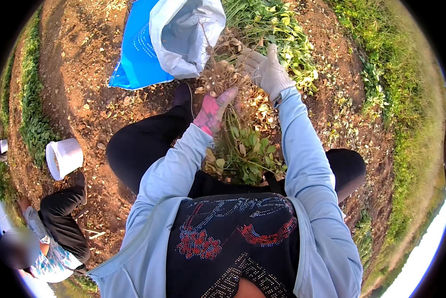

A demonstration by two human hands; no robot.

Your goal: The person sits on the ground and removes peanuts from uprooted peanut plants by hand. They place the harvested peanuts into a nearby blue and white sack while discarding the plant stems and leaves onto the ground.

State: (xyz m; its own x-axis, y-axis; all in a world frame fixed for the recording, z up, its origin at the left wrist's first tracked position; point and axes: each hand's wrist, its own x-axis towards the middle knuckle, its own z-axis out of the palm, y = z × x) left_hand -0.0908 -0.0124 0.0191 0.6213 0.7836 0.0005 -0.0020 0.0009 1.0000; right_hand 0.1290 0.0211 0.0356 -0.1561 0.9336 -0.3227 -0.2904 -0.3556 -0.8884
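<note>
My left hand (214, 111), in a pink patterned glove, grips a bunch of peanut plants by the stems just below the roots. Dry roots with pods (223, 74) spread beyond its thumb, and the leafy tops (250, 152) hang back between my legs. My right hand (266, 70), in a whitish knit glove, is at the right side of the roots. Its thumb stands apart from the extended fingers, whose tips are partly lost among roots and pods. A white-and-blue woven sack (187, 70) gapes just beyond the roots, its inside partly visible.
More uprooted plants (282, 33) lie beyond my right hand. At left are a white bucket (68, 156) and a seated person (55, 238). Green crop rows (35, 111) run along the left, grass (405, 111) along the right. Dry leaves litter the soil (92, 111).
</note>
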